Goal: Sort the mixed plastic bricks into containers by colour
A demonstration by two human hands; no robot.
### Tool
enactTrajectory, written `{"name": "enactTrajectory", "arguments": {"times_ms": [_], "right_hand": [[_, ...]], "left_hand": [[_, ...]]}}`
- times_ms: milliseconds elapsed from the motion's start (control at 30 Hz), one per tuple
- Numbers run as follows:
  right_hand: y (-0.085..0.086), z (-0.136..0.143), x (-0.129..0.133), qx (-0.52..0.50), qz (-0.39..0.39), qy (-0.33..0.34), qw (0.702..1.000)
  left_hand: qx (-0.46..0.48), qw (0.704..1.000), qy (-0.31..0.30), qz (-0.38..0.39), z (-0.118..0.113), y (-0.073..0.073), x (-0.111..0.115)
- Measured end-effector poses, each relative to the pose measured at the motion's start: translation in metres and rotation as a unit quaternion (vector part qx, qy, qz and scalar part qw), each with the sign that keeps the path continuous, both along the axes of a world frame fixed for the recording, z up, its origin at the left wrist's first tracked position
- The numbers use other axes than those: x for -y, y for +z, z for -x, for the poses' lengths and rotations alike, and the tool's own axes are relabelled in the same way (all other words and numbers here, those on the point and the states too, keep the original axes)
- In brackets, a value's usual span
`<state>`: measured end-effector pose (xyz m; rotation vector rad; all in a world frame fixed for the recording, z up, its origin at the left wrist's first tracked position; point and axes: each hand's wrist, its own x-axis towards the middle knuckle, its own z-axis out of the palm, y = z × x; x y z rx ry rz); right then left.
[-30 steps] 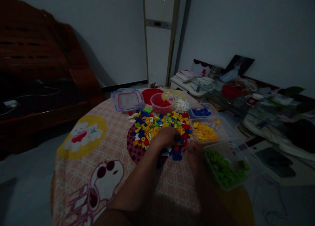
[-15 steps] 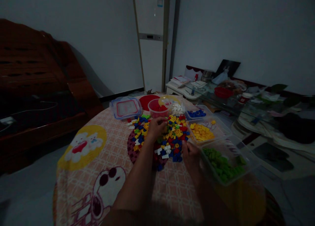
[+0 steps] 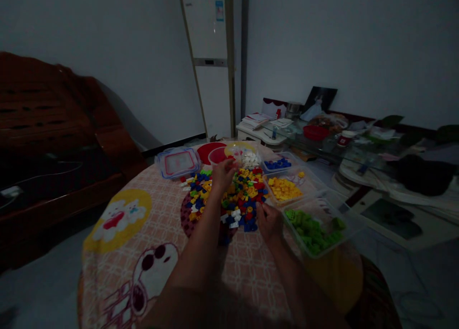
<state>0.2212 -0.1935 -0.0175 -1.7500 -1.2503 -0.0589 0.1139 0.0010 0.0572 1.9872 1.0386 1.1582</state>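
While the lid [image 3: 178,162] lies flat at the far left of the cloth [image 3: 161,200], its long axis running roughly left to right, it seems set aside to leave room for the pile [image 3: 206,181]. The mixed bricks sit in the middle, probably so both hands can get at them; the heap stretches more sideways than away from the person, and its bricks point every way, too small to give one axis. Just beyond it is the red tub [image 3: 215,155]. The left hand [image 3: 222,177] is raised over the pile's far part near the tub, fingers bent and pointing ahead and to the right; whether they are closed on a brick, I cannot tell. White bricks [image 3: 250,159] lie beside the tub, apparently grouped by colour. The right hand [image 3: 270,223] is low at the pile's near right edge, fingers curled and aimed away and a little left, perhaps to stay close to the bricks; its grip is too dark to tell. Rightmost, clear boxes [image 3: 332,246] hold blue bricks [image 3: 278,164], yellow bricks [image 3: 286,189] and green bricks [image 3: 313,231], ranged from far to near, likely to keep colours apart within reach
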Motion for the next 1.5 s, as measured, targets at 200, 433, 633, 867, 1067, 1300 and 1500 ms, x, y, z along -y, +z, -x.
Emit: {"name": "enactTrajectory", "arguments": {"times_ms": [200,433,633,867,1067,1300,1500], "right_hand": [[-0.001,-0.002,-0.001,-0.007,-0.006,-0.005,1.000],[-0.005,-0.004,-0.005,-0.014,-0.006,-0.003,1.000],[-0.006,-0.005,-0.006,-0.020,-0.012,0.011,1.000],[-0.006,-0.005,-0.004,-0.037,-0.017,0.017,0.999],[-0.003,-0.003,-0.003,-0.047,-0.010,0.015,0.999],[-0.001,-0.001,-0.001,-0.047,0.000,0.016,0.999],[0.003,-0.002,-0.001,-0.046,0.002,0.019,0.999]], "left_hand": [[-0.220,0.963,-0.128,-0.091,-0.044,-0.031,0.054],[-0.316,0.935,-0.132,-0.093,-0.054,-0.034,0.056],[-0.170,0.982,-0.069,-0.042,-0.037,-0.026,0.044],[0.179,0.972,-0.022,0.149,-0.005,-0.014,0.005],[0.358,0.893,0.025,0.271,0.027,-0.015,-0.020],[0.408,0.872,-0.001,0.270,0.016,-0.012,-0.026],[0.345,0.912,-0.036,0.218,0.014,-0.015,-0.029]]}}
